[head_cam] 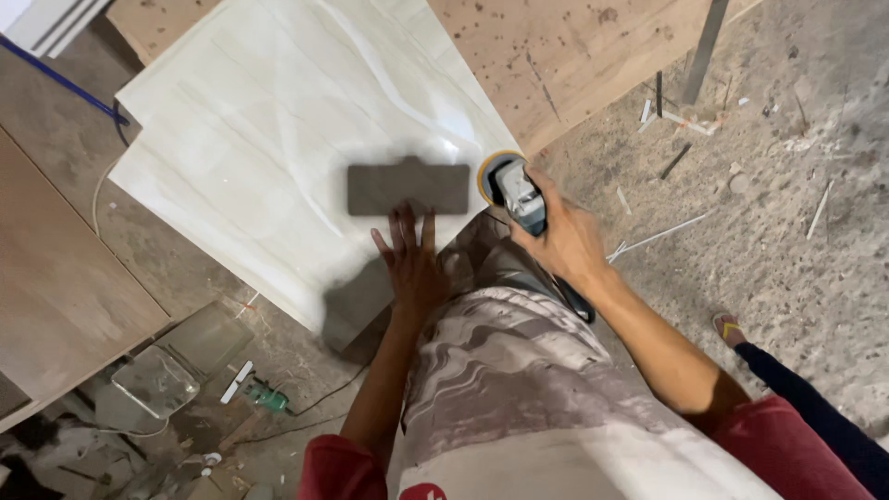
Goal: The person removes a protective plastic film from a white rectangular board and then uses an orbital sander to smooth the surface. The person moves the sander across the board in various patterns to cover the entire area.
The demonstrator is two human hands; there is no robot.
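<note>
Head view. Item one: our left hand (410,262), released, fingers spread flat on the large pale marble-patterned ceramic tile (278,139), just below a small dark grey rectangular block (408,188) lying on it. Item two: our right hand (565,243), clenched around a blue-and-grey angle grinder with yellow guard (512,190), its disc at the tile's right edge. Progress, as we judge it: no finished cut shows; the trimming looks barely begun. Surroundings: dusty concrete floor (787,213), brown plywood sheet (574,46).
</note>
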